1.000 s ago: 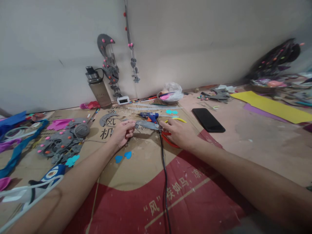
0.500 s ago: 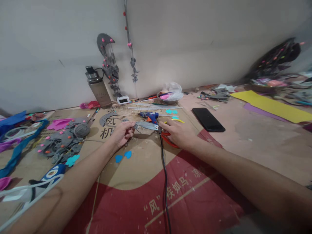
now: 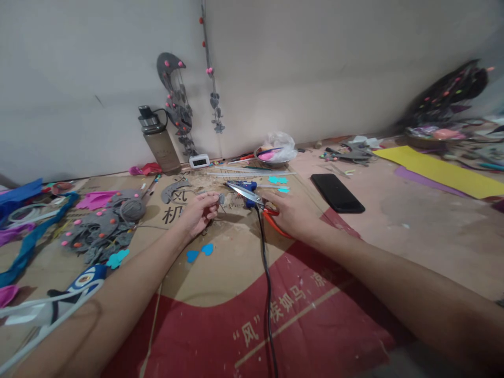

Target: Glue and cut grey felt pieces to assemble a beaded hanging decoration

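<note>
My left hand (image 3: 201,212) pinches a small grey felt piece (image 3: 221,199) between thumb and fingers, with a thin thread hanging below it. My right hand (image 3: 289,212) is closed around the orange handles of a pair of scissors (image 3: 249,196). The blades point left and away, apart from the felt piece. Partly hidden behind them lies a blue glue gun (image 3: 249,201), its black cord (image 3: 268,283) running toward me. Two blue hearts (image 3: 207,250) rest on the cardboard (image 3: 220,283) near my left wrist, and a grey felt crescent (image 3: 170,193) lies beyond my left hand.
At left are grey yarn and felt with pompoms (image 3: 114,220) and a blue ribbon (image 3: 27,247). A bottle (image 3: 161,147), white digital clock (image 3: 199,161) and bowl (image 3: 275,157) stand along the wall. To the right lie a phone (image 3: 336,193) and yellow sheet (image 3: 441,170).
The scissors have drawn back to the right from my left fingers, and their blades now tilt up to the left. My left hand stays nearly in place with the felt piece.
</note>
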The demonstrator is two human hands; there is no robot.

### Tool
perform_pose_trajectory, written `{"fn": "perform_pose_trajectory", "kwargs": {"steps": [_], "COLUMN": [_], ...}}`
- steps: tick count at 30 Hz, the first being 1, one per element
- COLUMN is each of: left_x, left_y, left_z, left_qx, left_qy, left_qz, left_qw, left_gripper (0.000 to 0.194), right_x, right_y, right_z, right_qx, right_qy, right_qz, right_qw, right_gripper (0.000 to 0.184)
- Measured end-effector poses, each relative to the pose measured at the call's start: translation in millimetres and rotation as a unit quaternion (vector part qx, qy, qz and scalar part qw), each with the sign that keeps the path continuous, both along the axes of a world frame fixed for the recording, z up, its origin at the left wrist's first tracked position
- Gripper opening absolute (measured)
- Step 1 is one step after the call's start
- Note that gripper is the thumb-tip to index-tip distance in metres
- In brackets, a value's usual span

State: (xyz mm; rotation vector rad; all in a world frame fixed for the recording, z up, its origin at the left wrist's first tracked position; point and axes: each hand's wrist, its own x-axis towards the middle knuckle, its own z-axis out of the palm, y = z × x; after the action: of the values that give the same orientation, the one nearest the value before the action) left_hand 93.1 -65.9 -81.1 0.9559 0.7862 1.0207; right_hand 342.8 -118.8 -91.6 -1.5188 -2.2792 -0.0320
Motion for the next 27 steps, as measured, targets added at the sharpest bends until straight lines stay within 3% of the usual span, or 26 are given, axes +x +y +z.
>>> {"fn": "perform_pose_trajectory", "kwargs": {"steps": [13,21,27], "left_x": [1.1,-0.8,3.1], "left_y": [0.1,1.8,2.1], "left_z": [-0.1,-2.6,-1.4], "left_qx": [-0.006,-0.015,0.005], "left_qy": [-0.014,0.03,0.016], "left_qz": [0.024,0.004,0.032], "left_qw": [1.0,0.999,0.999], "left_gripper": [0.017,0.02,0.02], "right_x": [-1.2,-4.0,-3.9], "right_y": [-2.7,-6.6,-6.8], "right_z": [-1.5,5.9,4.5], "right_qx": [0.031,0.036,0.03], "right_qy": [-0.091,-0.109,-0.115], "right_qz": [-0.03,-0.042,-0.042], "right_qw": [0.995,0.992,0.992], "right_gripper": [0.037,0.034,0.035]}}
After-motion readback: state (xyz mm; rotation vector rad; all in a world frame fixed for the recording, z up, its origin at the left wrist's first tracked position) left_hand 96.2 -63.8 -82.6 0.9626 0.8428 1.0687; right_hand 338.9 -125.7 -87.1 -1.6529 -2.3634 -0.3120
